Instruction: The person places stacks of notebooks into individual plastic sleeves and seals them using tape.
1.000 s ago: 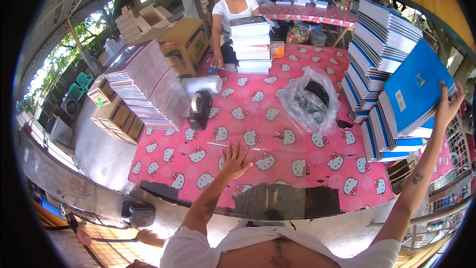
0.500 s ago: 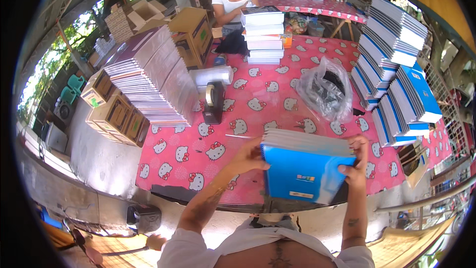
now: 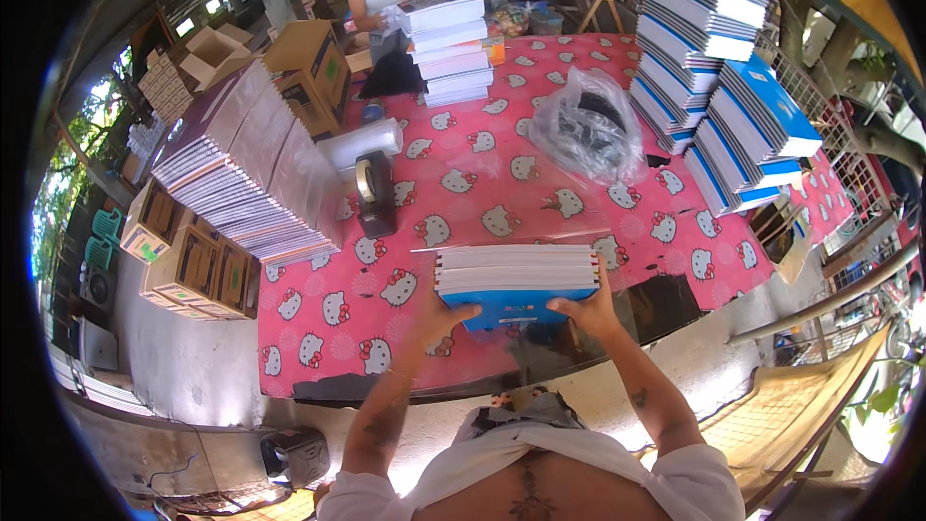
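Clearly, the left hand [image 3: 440,313] and right hand [image 3: 590,307] are gripping probably heavy, bendy notebooks [image 3: 517,276] at nine and three o'clock.

You held the blue-covered notebooks [image 3: 517,270] on edge in one neat block, white page edges upward, a cover facing you, dark binding at both ends, over the near worktop [image 3: 648,256].

A bare left hand [image 3: 442,308] and a bare right hand [image 3: 590,309] face each other in a matching two-sided grip, thumbs [image 3: 463,313] pointed inward, in front of a bare, tattooed chest [image 3: 529,500]. Dark-tattooed forearms [image 3: 639,378] angle forward from short white cloth sleeves [image 3: 702,484], wide apart there and converging toward the wrists [image 3: 608,330].
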`<control>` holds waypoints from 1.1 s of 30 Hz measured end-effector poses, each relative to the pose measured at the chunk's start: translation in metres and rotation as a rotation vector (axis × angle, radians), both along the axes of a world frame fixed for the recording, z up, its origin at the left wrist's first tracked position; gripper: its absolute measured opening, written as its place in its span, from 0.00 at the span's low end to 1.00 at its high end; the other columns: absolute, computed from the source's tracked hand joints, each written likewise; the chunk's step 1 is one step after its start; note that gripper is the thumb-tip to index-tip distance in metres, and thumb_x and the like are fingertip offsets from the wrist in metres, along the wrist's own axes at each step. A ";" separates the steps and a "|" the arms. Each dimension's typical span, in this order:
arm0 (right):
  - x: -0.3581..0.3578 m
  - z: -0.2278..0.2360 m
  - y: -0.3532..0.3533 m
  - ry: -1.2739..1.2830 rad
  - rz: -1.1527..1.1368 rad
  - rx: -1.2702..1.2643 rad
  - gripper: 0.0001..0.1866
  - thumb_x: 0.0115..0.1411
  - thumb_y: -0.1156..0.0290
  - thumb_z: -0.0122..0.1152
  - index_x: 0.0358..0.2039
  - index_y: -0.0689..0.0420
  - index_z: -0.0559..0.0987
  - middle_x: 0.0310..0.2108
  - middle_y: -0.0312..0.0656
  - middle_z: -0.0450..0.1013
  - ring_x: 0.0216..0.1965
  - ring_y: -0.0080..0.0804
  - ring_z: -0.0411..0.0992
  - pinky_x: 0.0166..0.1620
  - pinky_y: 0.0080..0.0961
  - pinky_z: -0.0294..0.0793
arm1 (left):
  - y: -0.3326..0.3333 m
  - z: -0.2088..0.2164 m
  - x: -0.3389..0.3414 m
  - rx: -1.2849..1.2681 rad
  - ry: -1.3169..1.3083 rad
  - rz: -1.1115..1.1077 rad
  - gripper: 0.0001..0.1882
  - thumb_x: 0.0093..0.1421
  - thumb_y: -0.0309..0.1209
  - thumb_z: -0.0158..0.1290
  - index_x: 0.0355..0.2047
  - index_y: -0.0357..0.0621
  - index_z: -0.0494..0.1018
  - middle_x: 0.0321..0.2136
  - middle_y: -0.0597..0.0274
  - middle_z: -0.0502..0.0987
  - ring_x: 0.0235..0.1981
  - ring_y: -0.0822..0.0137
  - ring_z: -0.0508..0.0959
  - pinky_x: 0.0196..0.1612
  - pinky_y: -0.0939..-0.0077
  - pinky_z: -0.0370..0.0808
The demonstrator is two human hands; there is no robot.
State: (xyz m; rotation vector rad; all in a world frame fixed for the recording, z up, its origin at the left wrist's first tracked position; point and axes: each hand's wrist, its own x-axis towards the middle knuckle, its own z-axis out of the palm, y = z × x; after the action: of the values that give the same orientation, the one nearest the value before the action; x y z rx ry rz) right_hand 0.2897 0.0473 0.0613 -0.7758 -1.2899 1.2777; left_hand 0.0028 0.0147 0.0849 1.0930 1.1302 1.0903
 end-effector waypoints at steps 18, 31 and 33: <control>0.006 0.024 0.011 -0.034 0.103 0.003 0.49 0.40 0.72 0.82 0.60 0.61 0.62 0.53 0.45 0.70 0.55 0.32 0.69 0.59 0.33 0.68 | 0.029 0.123 0.061 0.685 1.497 -0.414 0.39 0.42 0.50 0.70 0.42 0.33 0.66 0.32 0.46 0.76 0.35 0.45 0.79 0.39 0.54 0.75; 0.048 -0.027 0.063 -0.081 0.180 -0.703 0.28 0.57 0.51 0.68 0.51 0.58 0.77 0.35 0.37 0.78 0.33 0.25 0.75 0.36 0.26 0.74 | 0.060 -0.045 0.004 -0.181 0.231 0.265 0.38 0.52 0.53 0.66 0.52 0.35 0.73 0.43 0.52 0.80 0.43 0.61 0.80 0.44 0.67 0.77; 0.045 -0.009 0.080 -0.082 0.204 -0.743 0.29 0.57 0.51 0.68 0.50 0.61 0.77 0.38 0.38 0.77 0.37 0.28 0.75 0.41 0.28 0.73 | 0.076 -0.066 0.005 -0.180 0.245 0.264 0.37 0.52 0.53 0.65 0.52 0.36 0.73 0.45 0.51 0.79 0.45 0.60 0.79 0.46 0.67 0.77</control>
State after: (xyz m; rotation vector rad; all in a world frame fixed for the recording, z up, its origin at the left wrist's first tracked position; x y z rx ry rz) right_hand 0.3352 0.1274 0.0519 -1.2396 -0.9584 1.9469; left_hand 0.0078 0.0911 0.0190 0.9705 1.5716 1.0509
